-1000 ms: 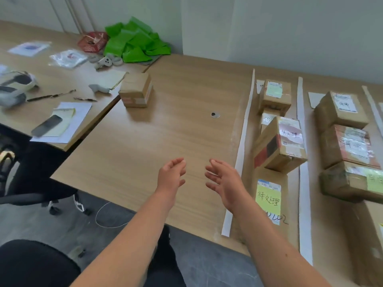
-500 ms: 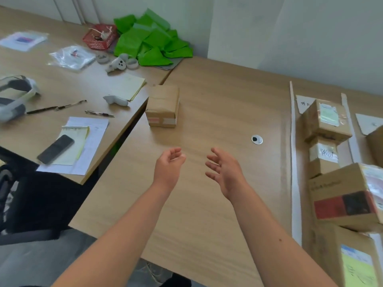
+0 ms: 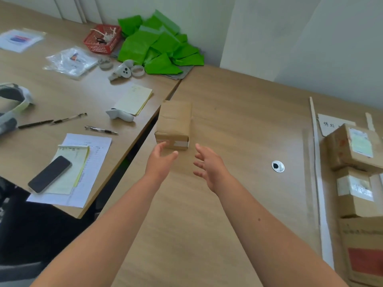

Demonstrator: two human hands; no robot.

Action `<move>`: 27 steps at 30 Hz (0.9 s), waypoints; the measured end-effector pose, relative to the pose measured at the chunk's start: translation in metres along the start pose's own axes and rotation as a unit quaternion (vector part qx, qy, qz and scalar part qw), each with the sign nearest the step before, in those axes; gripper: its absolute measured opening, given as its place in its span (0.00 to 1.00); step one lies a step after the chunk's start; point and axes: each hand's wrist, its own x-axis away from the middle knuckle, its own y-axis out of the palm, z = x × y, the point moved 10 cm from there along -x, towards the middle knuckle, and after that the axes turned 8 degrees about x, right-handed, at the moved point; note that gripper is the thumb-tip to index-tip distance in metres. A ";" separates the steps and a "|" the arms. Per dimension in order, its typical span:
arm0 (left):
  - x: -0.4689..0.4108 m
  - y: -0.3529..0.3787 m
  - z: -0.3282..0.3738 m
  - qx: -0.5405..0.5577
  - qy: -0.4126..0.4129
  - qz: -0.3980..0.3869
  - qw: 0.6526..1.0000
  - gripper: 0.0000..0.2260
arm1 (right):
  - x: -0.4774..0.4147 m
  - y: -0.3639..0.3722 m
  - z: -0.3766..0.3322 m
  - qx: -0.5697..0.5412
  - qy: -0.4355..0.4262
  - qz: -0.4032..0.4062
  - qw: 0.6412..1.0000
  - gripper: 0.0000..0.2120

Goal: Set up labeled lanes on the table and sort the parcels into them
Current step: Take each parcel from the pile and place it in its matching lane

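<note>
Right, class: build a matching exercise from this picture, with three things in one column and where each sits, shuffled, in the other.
Things
1 phone
2 basket
3 lone parcel

Places
A beside the green bags
B just ahead of the left hand and right hand
C on the yellow pad

Pairs: 1-C, 2-A, 3-B

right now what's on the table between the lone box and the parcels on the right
Head view: mostly bare wood between the box and the parcels, only a round grommet and a white lane strip.
</note>
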 end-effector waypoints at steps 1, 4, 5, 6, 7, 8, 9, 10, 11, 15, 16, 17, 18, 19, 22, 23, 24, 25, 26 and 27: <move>-0.011 -0.001 0.002 0.002 -0.006 0.002 1.000 0.24 | -0.011 0.005 -0.005 0.005 0.001 0.002 1.000 0.11; -0.044 -0.004 0.010 -0.001 -0.014 0.000 1.000 0.27 | -0.044 0.016 -0.019 0.016 0.006 0.018 1.000 0.22; -0.055 -0.004 0.013 -0.009 -0.018 0.001 1.000 0.28 | -0.055 0.019 -0.023 0.016 0.008 0.021 1.000 0.24; -0.065 -0.006 0.016 -0.019 -0.021 0.009 1.000 0.30 | -0.064 0.021 -0.027 0.016 0.010 0.025 1.000 0.27; -0.076 -0.008 0.019 -0.024 -0.024 0.020 0.999 0.31 | -0.075 0.022 -0.030 0.015 0.010 0.032 0.999 0.30; -0.085 -0.009 0.021 -0.022 -0.025 0.025 0.999 0.32 | -0.084 0.023 -0.034 0.016 0.008 0.041 0.999 0.34; -0.095 -0.007 0.024 -0.014 -0.024 0.026 0.999 0.33 | -0.094 0.023 -0.037 0.016 0.006 0.052 0.999 0.36; -0.104 -0.005 0.026 -0.005 -0.021 0.025 0.999 0.33 | -0.104 0.023 -0.039 0.014 0.005 0.060 0.998 0.39; -0.111 -0.002 0.027 0.005 -0.024 0.022 0.999 0.33 | -0.113 0.024 -0.039 0.014 0.006 0.065 0.998 0.40; -0.135 0.006 0.021 0.034 -0.058 0.019 0.998 0.37 | -0.141 0.034 -0.037 0.027 0.032 0.045 0.998 0.42; -0.138 0.008 0.017 0.042 -0.070 0.020 0.996 0.37 | -0.145 0.038 -0.037 0.029 0.036 0.035 0.998 0.42; -0.140 0.011 0.013 0.049 -0.083 0.019 0.995 0.37 | -0.148 0.042 -0.038 0.031 0.036 0.024 0.999 0.39; -0.141 0.013 0.010 0.056 -0.090 0.017 0.994 0.36 | -0.150 0.046 -0.039 0.028 0.032 0.016 0.999 0.34; -0.141 0.015 0.009 0.058 -0.091 0.015 0.994 0.34 | -0.152 0.048 -0.039 0.021 0.027 0.012 0.999 0.30; -0.136 0.021 0.006 0.069 -0.089 0.014 0.994 0.31 | -0.150 0.046 -0.038 -0.012 0.016 0.016 1.000 0.28; -0.132 0.023 0.007 0.072 -0.085 0.013 0.994 0.29 | -0.150 0.043 -0.037 -0.020 0.011 0.020 1.000 0.28; -0.127 0.026 0.010 0.075 -0.077 0.012 0.994 0.27 | -0.147 0.038 -0.037 -0.029 0.005 0.024 0.999 0.28; -0.122 0.029 0.014 0.078 -0.067 0.013 0.995 0.28 | -0.144 0.033 -0.037 -0.038 -0.001 0.027 0.999 0.29; -0.118 0.032 0.018 0.080 -0.055 0.014 0.995 0.27 | -0.140 0.028 -0.037 -0.042 -0.006 0.031 0.999 0.29; -0.111 0.037 0.023 0.083 -0.048 0.010 0.995 0.26 | -0.135 0.021 -0.037 -0.045 -0.011 0.037 0.998 0.31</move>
